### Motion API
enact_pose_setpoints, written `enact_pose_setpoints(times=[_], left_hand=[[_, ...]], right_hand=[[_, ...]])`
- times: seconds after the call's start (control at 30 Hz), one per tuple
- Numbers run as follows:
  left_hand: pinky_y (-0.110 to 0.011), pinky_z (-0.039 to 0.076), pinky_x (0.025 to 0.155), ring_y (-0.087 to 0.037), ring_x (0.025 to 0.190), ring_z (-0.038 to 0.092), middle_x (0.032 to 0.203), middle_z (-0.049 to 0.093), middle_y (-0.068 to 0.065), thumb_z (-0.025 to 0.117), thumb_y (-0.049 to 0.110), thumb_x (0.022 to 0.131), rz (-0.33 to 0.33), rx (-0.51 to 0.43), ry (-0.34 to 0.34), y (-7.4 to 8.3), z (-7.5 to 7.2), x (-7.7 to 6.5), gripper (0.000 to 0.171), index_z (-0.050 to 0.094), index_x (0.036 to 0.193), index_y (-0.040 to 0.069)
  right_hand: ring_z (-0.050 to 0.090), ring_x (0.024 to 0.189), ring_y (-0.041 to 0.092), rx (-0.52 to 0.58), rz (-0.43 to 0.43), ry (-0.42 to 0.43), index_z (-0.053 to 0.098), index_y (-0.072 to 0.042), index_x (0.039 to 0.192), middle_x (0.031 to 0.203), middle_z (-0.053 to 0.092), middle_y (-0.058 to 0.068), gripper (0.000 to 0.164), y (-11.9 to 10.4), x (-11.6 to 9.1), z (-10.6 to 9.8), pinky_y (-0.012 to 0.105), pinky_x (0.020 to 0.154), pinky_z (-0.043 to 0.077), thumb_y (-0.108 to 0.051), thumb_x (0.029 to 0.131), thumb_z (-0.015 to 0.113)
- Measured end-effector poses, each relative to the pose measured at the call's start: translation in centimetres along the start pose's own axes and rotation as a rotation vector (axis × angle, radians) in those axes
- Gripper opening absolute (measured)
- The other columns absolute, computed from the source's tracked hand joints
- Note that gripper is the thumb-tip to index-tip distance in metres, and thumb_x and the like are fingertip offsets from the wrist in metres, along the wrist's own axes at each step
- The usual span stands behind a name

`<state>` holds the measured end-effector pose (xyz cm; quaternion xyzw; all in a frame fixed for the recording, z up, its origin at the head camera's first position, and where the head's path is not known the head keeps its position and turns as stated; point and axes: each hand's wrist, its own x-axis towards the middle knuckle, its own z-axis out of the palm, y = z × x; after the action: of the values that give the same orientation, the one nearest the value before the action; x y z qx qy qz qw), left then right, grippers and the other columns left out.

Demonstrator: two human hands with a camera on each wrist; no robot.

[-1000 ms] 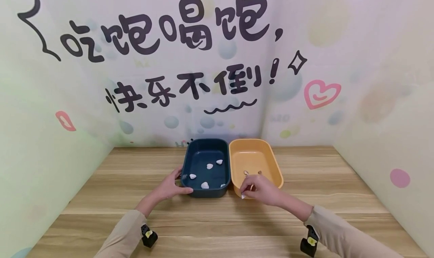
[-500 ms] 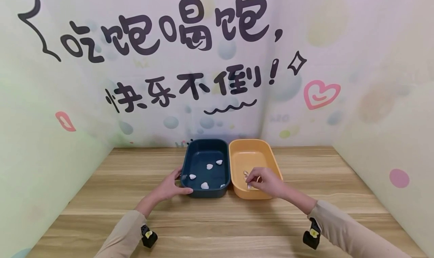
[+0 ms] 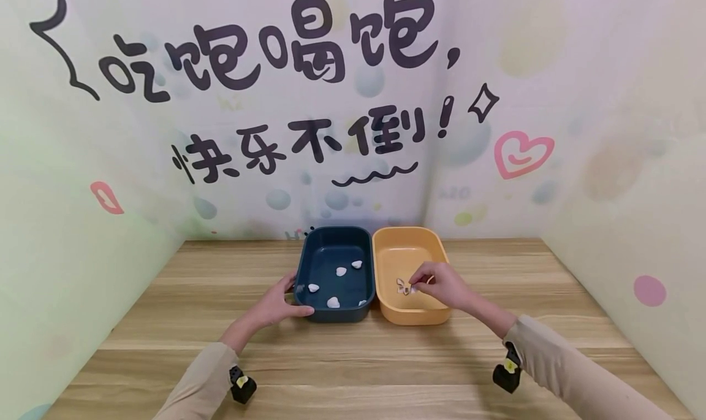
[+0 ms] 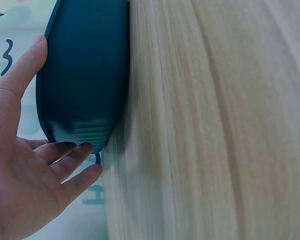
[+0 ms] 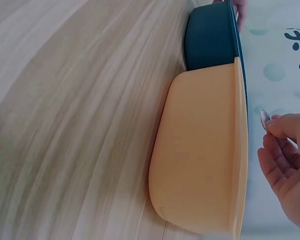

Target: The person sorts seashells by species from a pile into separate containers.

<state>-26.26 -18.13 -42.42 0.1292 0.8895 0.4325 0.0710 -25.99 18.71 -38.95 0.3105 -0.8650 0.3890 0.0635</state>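
Observation:
A dark blue plastic bin [image 3: 337, 314] stands on the table with several white shell-like pieces [image 3: 333, 301] inside. My left hand [image 3: 276, 302] holds its near left corner, thumb at the front rim and fingers round the side. The left wrist view shows these fingers [image 4: 72, 157] against the bin's ribbed end. Beside it stands a yellow bin [image 3: 415, 317], with several small brown-and-white shells [image 3: 401, 289] on its floor. Over that bin, my right hand [image 3: 441, 285] pinches a small thin shell [image 5: 264, 120] between thumb and index finger.
Both bins stand side by side near the back wall [image 3: 496, 205], which carries printed lettering. Wood-grain table surface [image 3: 342, 371] extends in front and to the sides. A small black camera [image 3: 506, 376] hangs at each wrist.
My right hand has moved from the yellow bin's front rim back and to the right, over its inside, uncovering the shells on its floor. The left hand stays in place.

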Motion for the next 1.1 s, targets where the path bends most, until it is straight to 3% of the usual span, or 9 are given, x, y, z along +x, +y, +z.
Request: enact_pose_setpoints(times=[0.43, 0.77, 1.1], left_hand=[[-0.054, 0.028, 0.101, -0.035, 0.127, 0.035, 0.140, 0.035, -0.020, 0.076, 0.032, 0.072, 0.021, -0.011, -0.002, 0.0, -0.1, 0.0, 0.093, 0.023, 0.142, 0.002], [-0.053, 0.028, 0.101, -0.036, 0.127, 0.034, 0.140, 0.034, -0.020, 0.077, 0.031, 0.071, 0.019, -0.007, -0.002, 0.1, 0.0, 0.0, 0.093, 0.024, 0.141, 0.001], [-0.053, 0.027, 0.101, -0.036, 0.128, 0.034, 0.141, 0.034, -0.020, 0.078, 0.030, 0.071, 0.023, -0.026, -0.003, -0.2, 0.0, 0.1, 0.094, 0.024, 0.141, 0.001]], right_hand=[[0.060, 0.068, 0.014, -0.027, 0.016, 0.024, 0.068, 0.002, 0.081, 0.075, 0.065, 0.011, 0.006, 1.2, 0.4, -0.5, 0.021, 0.059, 0.048, 0.006, 0.079, 0.064], [0.060, 0.067, 0.014, -0.058, 0.043, 0.057, 0.066, 0.007, 0.084, 0.076, 0.065, 0.010, 0.006, 3.3, 0.9, -0.8, 0.023, 0.060, 0.049, 0.007, 0.078, 0.064], [0.060, 0.069, 0.016, -0.096, 0.071, 0.077, 0.067, 0.006, 0.085, 0.078, 0.066, 0.009, 0.009, 3.8, 1.2, -0.7, 0.023, 0.061, 0.049, 0.008, 0.078, 0.062]])
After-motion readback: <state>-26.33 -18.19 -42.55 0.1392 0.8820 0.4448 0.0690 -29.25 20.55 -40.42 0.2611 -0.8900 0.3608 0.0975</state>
